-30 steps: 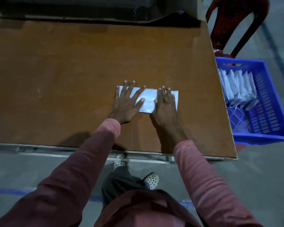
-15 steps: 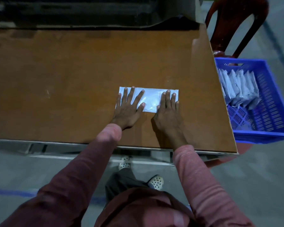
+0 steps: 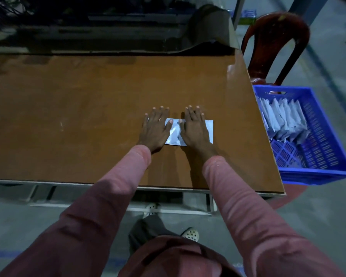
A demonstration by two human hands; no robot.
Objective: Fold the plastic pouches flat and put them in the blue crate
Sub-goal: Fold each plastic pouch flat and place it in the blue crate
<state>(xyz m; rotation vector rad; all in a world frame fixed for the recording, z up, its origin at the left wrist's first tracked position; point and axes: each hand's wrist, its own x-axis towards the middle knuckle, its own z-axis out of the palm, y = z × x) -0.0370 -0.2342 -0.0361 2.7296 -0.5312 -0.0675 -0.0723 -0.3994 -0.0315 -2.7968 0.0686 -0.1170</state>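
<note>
A white plastic pouch (image 3: 174,134) lies flat on the brown table (image 3: 88,108), right of centre. My left hand (image 3: 155,129) presses on its left part with straight fingers. My right hand (image 3: 194,128) lies flat on its right part, fingertips reaching past the far edge. Only the middle strip and the right end of the pouch show between and beside the hands. To the right, off the table, stands the blue crate (image 3: 324,162), and a row of folded white pouches (image 3: 282,120) leans in its far left part.
A dark red plastic chair (image 3: 276,45) stands behind the crate. Dark clutter and a black sheet (image 3: 208,27) line the table's far edge. The table's right edge runs close to the crate. My feet show on the grey floor below the near edge.
Both hands have slid forward over the pouch, from its near half to covering most of it, fingertips now beyond its far edge. The pouch stays in place on the table.
</note>
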